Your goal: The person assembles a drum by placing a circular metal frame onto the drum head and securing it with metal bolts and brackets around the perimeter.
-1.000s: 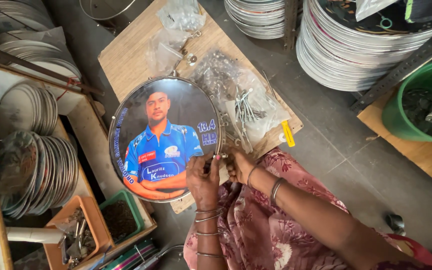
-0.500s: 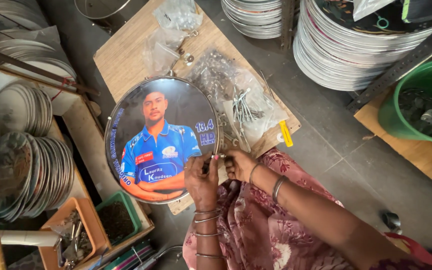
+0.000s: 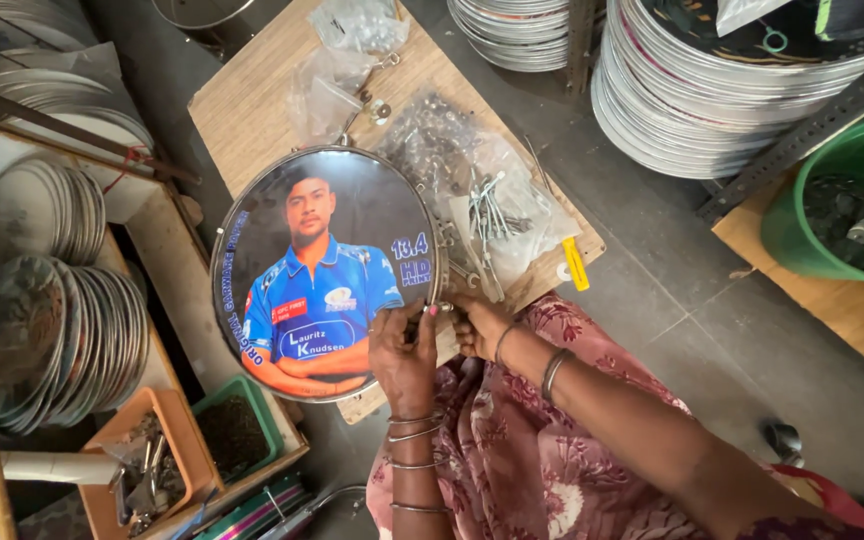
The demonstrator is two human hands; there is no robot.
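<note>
**Both hands at the near rim of the printed disc**

Around me: a wooden board [image 3: 252,110] serves as my surface, lying on the grey floor [image 3: 672,290]. On it, beyond the disc, sit crumpled clear plastic bags [image 3: 452,160] of small metal hardware, with loose long screws [image 3: 487,205] spilling just beside the disc's right edge. A small yellow tool [image 3: 575,263] lies at the board's right corner. Stacks of metal plates [image 3: 692,90] rise at the top right; more plates [image 3: 52,320] stand on edge in the rack to my left. A green bucket [image 3: 837,200] with metal bits sits far right. Low left: an orange tray [image 3: 167,430] of hardware and a green tray [image 3: 252,400] of dark small parts, tight against the disc's lower edge. The hardware bags crowd the disc's right side, close to my right hand.

The round printed disc [image 3: 327,270], metal-rimmed with a picture of a person in a blue shirt, lies flat on the board, overhanging its left edge.

My left hand [image 3: 404,350] rests back-up over the disc's near-right rim, fingers [image 3: 430,312] curled narrow onto the edge. My right hand [image 3: 477,325] meets it just beside, fingers pinched close at the same spot of rim; what they pinch is too small to tell. Bangles on both wrists, forearms over my floral lap [image 3: 512,450]
</note>
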